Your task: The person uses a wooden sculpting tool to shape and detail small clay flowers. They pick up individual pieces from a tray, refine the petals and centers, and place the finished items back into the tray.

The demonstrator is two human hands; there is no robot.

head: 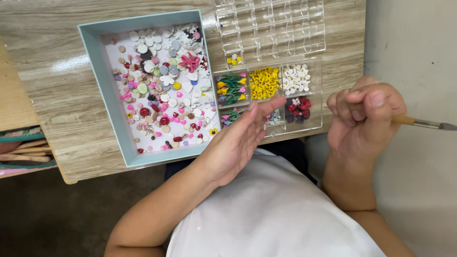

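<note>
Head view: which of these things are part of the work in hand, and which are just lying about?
In hand:
- right hand gripping a wooden-handled brush
- left hand, open, palm up, holding nothing
- pale blue tray of mixed small charms
- clear plastic compartment box with sorted yellow, white, red and tulip-shaped pieces

Lying about:
- flat sticks and patterned items at the left edge
- wooden table

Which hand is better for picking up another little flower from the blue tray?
Probably the left hand. It is open, holds nothing and hovers right beside the blue tray of little flowers. The right hand is farther away, closed around a brush.
</note>
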